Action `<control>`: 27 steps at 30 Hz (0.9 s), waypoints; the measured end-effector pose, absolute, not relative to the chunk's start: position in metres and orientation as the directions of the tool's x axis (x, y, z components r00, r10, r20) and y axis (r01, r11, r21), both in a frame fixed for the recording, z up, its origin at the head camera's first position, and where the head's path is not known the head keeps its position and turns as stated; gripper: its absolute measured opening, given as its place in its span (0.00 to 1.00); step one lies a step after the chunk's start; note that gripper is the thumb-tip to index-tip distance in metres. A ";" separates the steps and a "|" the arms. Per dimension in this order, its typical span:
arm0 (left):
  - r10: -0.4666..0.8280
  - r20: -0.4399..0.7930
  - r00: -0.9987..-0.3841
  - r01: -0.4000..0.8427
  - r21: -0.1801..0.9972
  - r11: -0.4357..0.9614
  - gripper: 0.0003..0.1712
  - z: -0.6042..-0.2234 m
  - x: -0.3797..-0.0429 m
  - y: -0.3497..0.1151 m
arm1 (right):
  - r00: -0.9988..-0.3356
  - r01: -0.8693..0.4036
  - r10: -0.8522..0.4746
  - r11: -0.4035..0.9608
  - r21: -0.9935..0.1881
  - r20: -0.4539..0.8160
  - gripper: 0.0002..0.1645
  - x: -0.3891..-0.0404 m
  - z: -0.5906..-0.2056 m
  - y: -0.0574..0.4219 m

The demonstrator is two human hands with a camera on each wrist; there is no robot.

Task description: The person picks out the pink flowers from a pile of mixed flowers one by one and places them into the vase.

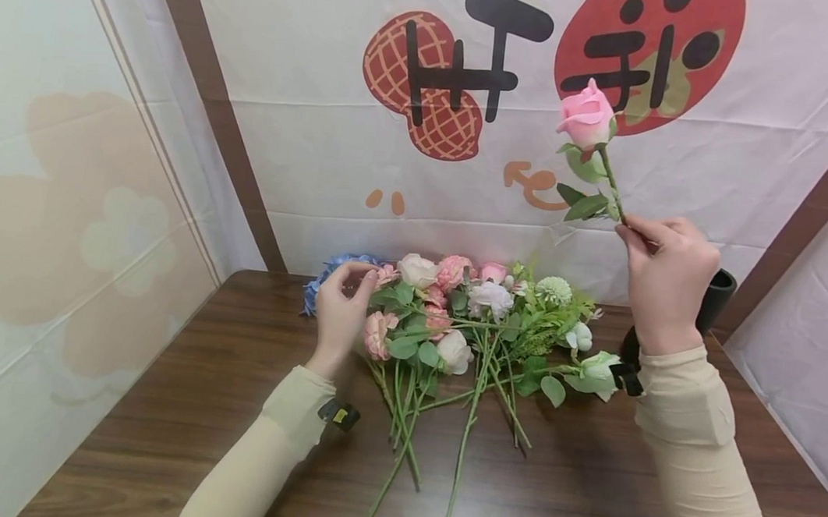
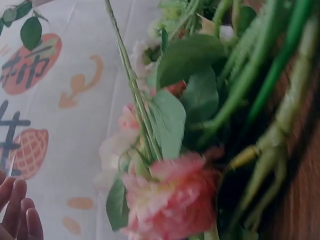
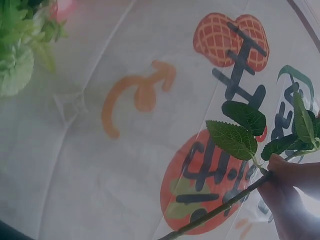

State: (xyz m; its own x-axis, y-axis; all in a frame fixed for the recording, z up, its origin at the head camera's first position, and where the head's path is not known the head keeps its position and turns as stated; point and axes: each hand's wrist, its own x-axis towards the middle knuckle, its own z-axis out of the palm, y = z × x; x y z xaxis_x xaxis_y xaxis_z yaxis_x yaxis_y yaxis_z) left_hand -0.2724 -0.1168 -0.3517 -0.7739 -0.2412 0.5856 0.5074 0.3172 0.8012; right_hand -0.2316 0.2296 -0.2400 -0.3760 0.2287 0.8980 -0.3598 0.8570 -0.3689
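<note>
Pink rose (image 1: 586, 119): upright in the air before the printed cloth (image 1: 299, 167), well above the table (image 1: 224, 405).
Right hand (image 1: 669, 280): clamped on the stem (image 1: 613, 183) between thumb and fingers, just below the leaves (image 1: 587, 207).
Left hand (image 1: 341, 313): loosely bent, apparently holding nothing, at the left end of the flower pile (image 1: 436, 320); cannot tell whether touching it.
Handling: best pinched lightly, without crushing leaves, and kept clear of the tangled pile.
Count: one raised rose, one pale green rose (image 1: 599, 371), one green pompom flower (image 1: 553, 291), one black vase (image 1: 717, 294); pink blooms too overlapped to total.
</note>
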 end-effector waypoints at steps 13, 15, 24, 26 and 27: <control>-0.294 0.573 -0.765 0.426 0.793 0.436 0.08 -0.369 -0.276 -0.147 | -0.296 -0.245 0.390 0.851 -0.464 0.872 0.07 -0.237 -0.216 0.274; -0.295 0.574 -0.764 0.424 0.791 0.441 0.08 -0.370 -0.275 -0.150 | -0.290 -0.215 0.425 0.844 -0.491 0.857 0.07 -0.237 -0.210 0.281; -0.305 0.571 -0.762 0.400 0.786 0.472 0.08 -0.379 -0.276 -0.165 | -0.281 -0.196 0.464 0.829 -0.524 0.840 0.14 -0.240 -0.197 0.300; -0.311 0.570 -0.760 0.393 0.785 0.479 0.08 -0.380 -0.276 -0.168 | -0.278 -0.194 0.464 0.831 -0.522 0.841 0.14 -0.241 -0.194 0.302; -0.315 0.568 -0.760 0.387 0.785 0.484 0.08 -0.380 -0.275 -0.169 | -0.277 -0.192 0.464 0.831 -0.522 0.841 0.14 -0.241 -0.193 0.303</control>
State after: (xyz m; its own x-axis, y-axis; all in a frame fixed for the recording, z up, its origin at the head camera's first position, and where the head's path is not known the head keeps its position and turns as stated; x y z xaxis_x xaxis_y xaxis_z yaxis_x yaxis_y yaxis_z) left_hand -0.2754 -0.1689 -0.3805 -0.7602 -0.3145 0.5685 0.3869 0.4838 0.7850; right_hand -0.2411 0.3031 -0.1934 -0.2769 0.4642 0.8413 -0.1919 0.8312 -0.5217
